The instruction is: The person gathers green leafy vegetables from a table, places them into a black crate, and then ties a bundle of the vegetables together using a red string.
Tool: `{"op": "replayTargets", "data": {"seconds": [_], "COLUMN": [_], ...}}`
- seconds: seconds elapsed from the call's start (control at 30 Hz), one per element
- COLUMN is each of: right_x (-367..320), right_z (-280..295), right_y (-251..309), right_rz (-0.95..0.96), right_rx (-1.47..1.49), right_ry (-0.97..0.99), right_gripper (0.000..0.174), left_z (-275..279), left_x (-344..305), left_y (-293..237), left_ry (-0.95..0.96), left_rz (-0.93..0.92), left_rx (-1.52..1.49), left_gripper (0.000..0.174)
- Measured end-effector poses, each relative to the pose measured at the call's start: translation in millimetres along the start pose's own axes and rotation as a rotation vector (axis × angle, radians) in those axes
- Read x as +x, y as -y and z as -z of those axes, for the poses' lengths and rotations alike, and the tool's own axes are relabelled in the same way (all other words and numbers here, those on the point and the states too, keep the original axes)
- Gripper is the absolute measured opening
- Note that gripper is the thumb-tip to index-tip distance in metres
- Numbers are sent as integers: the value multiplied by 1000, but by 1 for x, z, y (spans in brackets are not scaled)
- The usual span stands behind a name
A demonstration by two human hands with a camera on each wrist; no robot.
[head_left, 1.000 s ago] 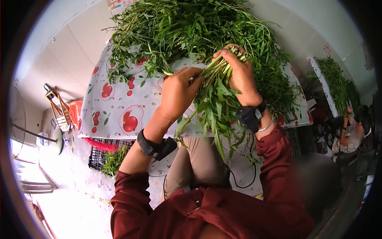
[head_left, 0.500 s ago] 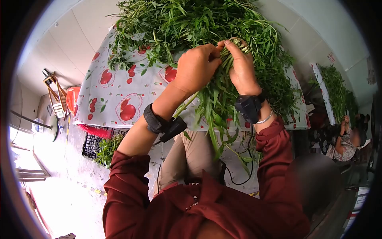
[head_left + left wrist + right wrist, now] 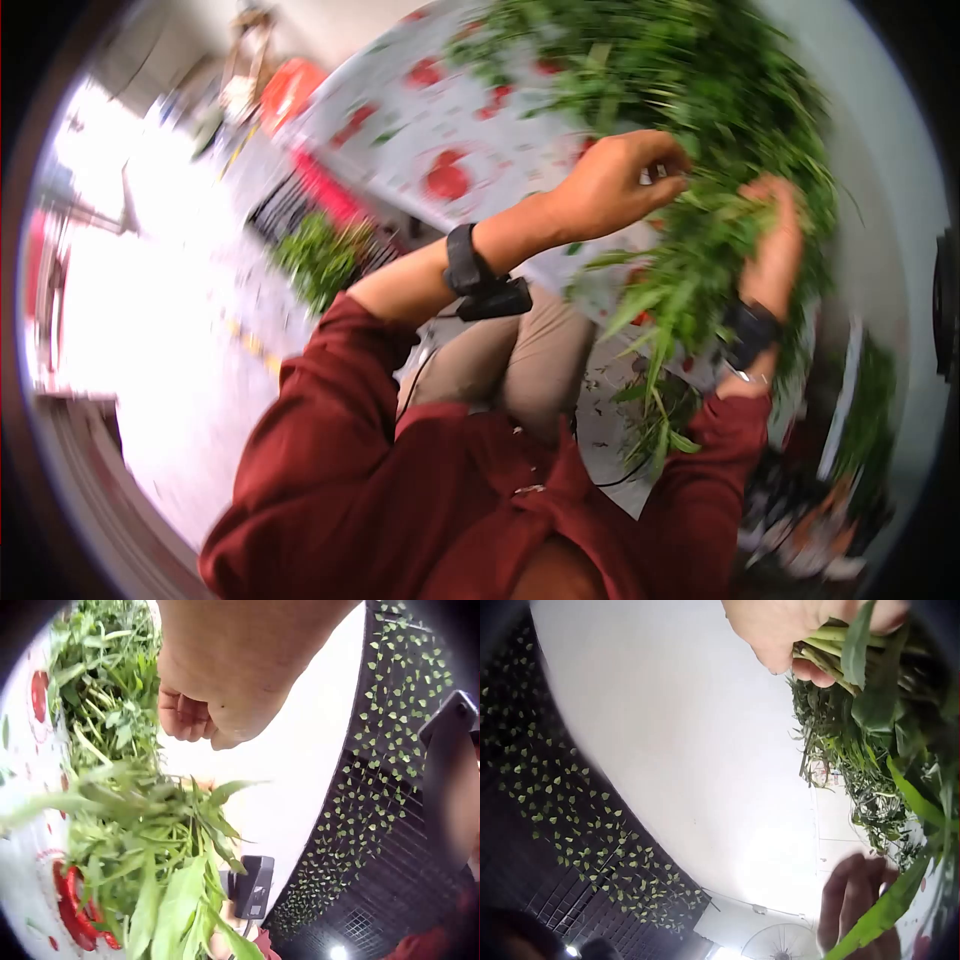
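My right hand (image 3: 778, 235) grips a bunch of leafy green vegetables (image 3: 665, 300) at the right side of the table. In the right wrist view its fingers curl round the pale cut stems (image 3: 829, 651), and long leaves hang below. To its left, my left hand (image 3: 625, 185) is raised, thumb and fingertips curled toward each other. A small pale spot shows inside that curl in the head view; the left wrist view shows the fingers (image 3: 184, 720) folded in, with no stem seen in them. A large heap of the same greens (image 3: 680, 80) covers the table's far side.
The table has a white cloth (image 3: 390, 125) with red fruit prints. Beside it on the floor, a black crate (image 3: 285, 205) holds greens and something pink-red. An orange-red bag (image 3: 292, 92) lies by the far left corner. More greens (image 3: 865, 415) are at the lower right.
The head view has swung, so the table now sits further right and tilted. My left hand has moved off the stem ends; the right hand still holds the bunch.
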State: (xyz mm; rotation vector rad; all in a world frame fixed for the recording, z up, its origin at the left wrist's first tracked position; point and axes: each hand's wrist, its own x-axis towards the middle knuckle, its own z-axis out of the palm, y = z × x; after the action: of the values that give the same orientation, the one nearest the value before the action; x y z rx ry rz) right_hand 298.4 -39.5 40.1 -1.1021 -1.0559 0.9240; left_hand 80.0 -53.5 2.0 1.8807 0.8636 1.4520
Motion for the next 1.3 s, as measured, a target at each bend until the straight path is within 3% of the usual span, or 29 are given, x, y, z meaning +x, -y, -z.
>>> {"op": "replayTargets", "data": {"seconds": [0.03, 0.1, 0.13, 0.17, 0.2, 0.23, 0.3, 0.33, 0.4, 0.47, 0.57, 0.77, 0.83, 0.9, 0.97, 1.1, 1.2, 1.3], "right_x": [-4, -15, -11, -4, 2, 9, 17, 9, -1, 0, -4, -8, 10, 12, 17, 16, -18, -6], "right_z": [10, 4, 17, 32, 40, 45, 59, 50, 41, 38, 29, 34, 52, 61, 78, 76, 5, 32], "right_y": [2, 12, 0, -9, -9, -6, -10, -6, 1, 2, 7, 6, 11, 8, 7, 7, 3, 5], "right_rz": [170, -40, 46, 143, 29, -81, -125, -112, -114, -138, -154, 43, -246, -195, -84, -120, -32, -103], "right_rx": [-163, -216, -191, -161, -108, -58, 112, 50, -6, -5, -91, -397, -116, -158, -342, -326, -449, -380], "right_ry": [101, -75, 22, 106, 88, 65, 183, 142, 126, 99, 73, 251, 160, 135, 312, 241, 138, 187], "right_gripper": [20, 23, 23, 24, 25, 25, 22, 22, 21, 19, 19, 17, 17, 18, 20, 19, 15, 15], "left_z": [18, 63, 91, 120, 154, 181, 232, 249, 276, 272, 255, 242, 244, 242, 241, 247, 254, 262], "left_x": [-16, -48, -65, -83, -107, -132, -191, -222, -292, -343, -388, -386, -390, -384, -389, -380, -387, -392], "left_y": [-2, 13, 25, 37, 44, 50, 79, 89, 146, 190, 252, 304, 320, 325, 339, 343, 346, 341], "left_ry": [-47, -240, -367, -495, -587, -727, -982, -1035, -1137, -1071, -813, -470, -438, -331, -349, -271, -269, -370], "left_rz": [-8, 24, 6, 139, 168, 242, 318, 484, 577, 763, 929, 1102, 1146, 1285, 1293, 1432, 1403, 1293], "left_rx": [26, -13, 129, 134, 299, 177, 358, 436, 462, 527, 619, 845, 859, 842, 900, 944, 986, 946], "left_gripper": [23, 22, 21, 21, 21, 21, 21, 21, 18, 20, 24, 34, 38, 47, 43, 31, 26, 20]}}
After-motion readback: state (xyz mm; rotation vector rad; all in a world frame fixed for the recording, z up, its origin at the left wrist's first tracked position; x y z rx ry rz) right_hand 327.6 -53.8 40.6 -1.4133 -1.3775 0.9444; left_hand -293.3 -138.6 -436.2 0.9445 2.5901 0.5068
